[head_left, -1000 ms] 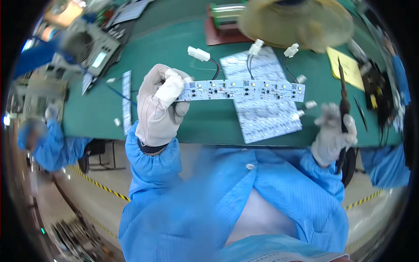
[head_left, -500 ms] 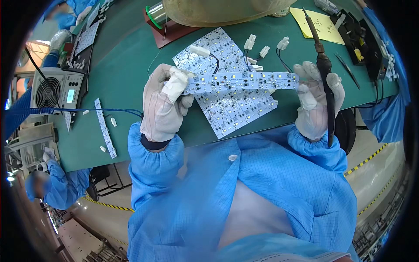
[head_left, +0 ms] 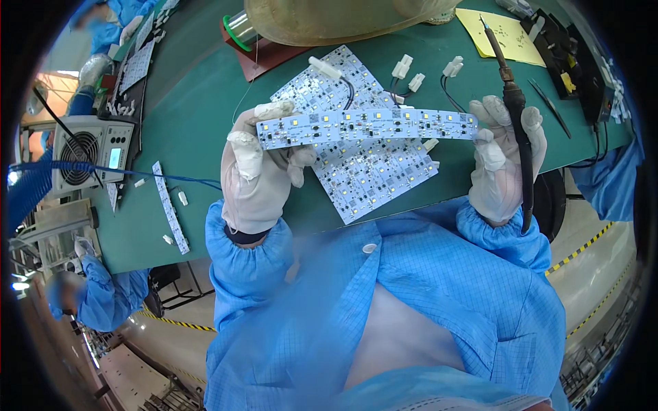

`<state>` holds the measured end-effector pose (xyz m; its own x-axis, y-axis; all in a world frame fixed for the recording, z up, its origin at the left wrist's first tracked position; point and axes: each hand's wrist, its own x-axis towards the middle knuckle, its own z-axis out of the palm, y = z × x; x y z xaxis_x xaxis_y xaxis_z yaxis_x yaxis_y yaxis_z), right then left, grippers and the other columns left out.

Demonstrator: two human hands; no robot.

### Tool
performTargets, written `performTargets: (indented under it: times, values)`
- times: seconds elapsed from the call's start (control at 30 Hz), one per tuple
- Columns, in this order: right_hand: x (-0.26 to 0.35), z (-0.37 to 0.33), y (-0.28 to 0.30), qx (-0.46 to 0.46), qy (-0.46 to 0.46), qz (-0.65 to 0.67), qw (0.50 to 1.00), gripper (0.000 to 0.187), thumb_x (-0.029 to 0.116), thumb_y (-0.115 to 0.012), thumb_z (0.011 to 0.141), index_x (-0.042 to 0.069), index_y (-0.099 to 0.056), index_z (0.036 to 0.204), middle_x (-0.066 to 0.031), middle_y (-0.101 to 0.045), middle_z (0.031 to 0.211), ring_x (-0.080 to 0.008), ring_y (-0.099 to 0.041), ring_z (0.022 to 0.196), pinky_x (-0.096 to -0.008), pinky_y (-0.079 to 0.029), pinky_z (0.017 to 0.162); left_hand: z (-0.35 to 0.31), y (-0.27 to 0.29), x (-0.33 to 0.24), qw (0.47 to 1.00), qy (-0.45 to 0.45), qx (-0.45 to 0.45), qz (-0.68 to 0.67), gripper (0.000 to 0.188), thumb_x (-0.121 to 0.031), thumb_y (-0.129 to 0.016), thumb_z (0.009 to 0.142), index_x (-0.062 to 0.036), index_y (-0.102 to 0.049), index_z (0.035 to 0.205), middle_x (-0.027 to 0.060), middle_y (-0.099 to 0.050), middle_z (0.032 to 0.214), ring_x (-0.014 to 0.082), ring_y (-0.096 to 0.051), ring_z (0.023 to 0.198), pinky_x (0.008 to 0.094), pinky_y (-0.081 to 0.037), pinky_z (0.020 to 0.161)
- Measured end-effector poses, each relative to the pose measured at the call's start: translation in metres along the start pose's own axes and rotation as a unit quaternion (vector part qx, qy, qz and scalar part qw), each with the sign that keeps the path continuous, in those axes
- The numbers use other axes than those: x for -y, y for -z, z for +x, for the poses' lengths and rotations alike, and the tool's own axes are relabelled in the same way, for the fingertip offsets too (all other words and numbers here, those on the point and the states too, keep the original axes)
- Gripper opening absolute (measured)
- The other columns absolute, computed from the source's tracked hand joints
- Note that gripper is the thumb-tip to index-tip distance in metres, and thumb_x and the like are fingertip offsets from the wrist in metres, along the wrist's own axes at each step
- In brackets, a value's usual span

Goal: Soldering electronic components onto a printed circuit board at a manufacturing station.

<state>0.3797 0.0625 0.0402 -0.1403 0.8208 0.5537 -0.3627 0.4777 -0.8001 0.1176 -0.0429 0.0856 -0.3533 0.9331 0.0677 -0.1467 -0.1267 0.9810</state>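
Note:
A narrow white LED circuit board strip [head_left: 367,125] is held up level between my gloved hands. My left hand [head_left: 257,164] supports its left end, with the fingers partly behind it and the thumb beside the end. My right hand [head_left: 500,157] pinches the right end at its fingertips. A soldering iron [head_left: 517,116] also lies in the right hand, its metal tip pointing away from me. Below the strip, larger white LED panels [head_left: 373,179] lie overlapping on the green mat. White connectors [head_left: 402,66] with dark wires sit beyond the strip; where their wires end is hidden.
A solder wire spool [head_left: 240,31] on a reddish stand and a large translucent cover [head_left: 343,20] are at the far edge. Yellow paper [head_left: 507,40], tweezers [head_left: 548,108] and a black holder [head_left: 572,68] lie right. A fan unit [head_left: 89,154] and another strip [head_left: 170,205] are left.
My left thumb and fingers have shifted off the strip's front, uncovering more of its left end. The strip has moved slightly; the right hand keeps its hold on it and the iron.

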Motion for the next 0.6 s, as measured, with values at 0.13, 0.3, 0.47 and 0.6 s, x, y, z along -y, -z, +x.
performTargets:
  times: [0.13, 0.3, 0.47, 0.6]
  values:
    - [0.001, -0.002, 0.0, -0.005, -0.006, 0.016, 1.0, 0.056, -0.002, -0.057, 0.088, 0.014, -0.036, 0.137, -0.0225, -0.053, 0.123, -0.0327, -0.058, 0.11, -0.037, -0.053, 0.086, -0.001, -0.002, -0.001, 0.999, -0.001, -0.01, 0.053, 0.074, -0.067, -0.04, 0.09, 0.0003, -0.049, 0.119, 0.0106, -0.057, 0.089, 0.0121, -0.048, 0.058, 0.0217, -0.037, 0.046]
    - [-0.009, 0.009, -0.008, 0.054, 0.116, 0.056, 0.99, 0.06, -0.007, -0.068, 0.077, 0.011, -0.04, 0.127, -0.0223, -0.055, 0.115, -0.0344, -0.059, 0.107, -0.0508, -0.051, 0.091, 0.004, 0.002, 0.002, 1.0, -0.002, -0.01, 0.013, 0.077, -0.07, -0.037, 0.088, 0.0001, -0.05, 0.118, 0.0086, -0.057, 0.085, 0.0115, -0.047, 0.056, 0.0216, -0.035, 0.048]
    - [-0.006, 0.014, -0.004, 0.043, 0.173, -0.011, 0.984, 0.043, -0.008, -0.075, 0.071, 0.009, -0.051, 0.103, -0.0093, -0.06, 0.093, -0.0292, -0.064, 0.085, -0.0437, -0.054, 0.08, 0.005, -0.001, -0.004, 0.999, 0.021, 0.004, 0.028, 0.089, -0.08, -0.038, 0.079, -0.0013, -0.049, 0.119, 0.0075, -0.057, 0.083, 0.0125, -0.049, 0.057, 0.0221, -0.036, 0.047]
    - [0.007, 0.019, -0.012, -0.004, 0.238, -0.087, 0.967, 0.033, -0.005, -0.076, 0.071, 0.009, -0.054, 0.09, -0.0047, -0.059, 0.083, -0.0217, -0.062, 0.071, -0.0374, -0.053, 0.066, 0.001, -0.017, -0.011, 0.997, -0.008, -0.002, -0.077, 0.097, -0.086, -0.04, 0.071, -0.0045, -0.046, 0.124, 0.012, -0.06, 0.087, 0.0176, -0.058, 0.063, 0.0238, -0.046, 0.052]
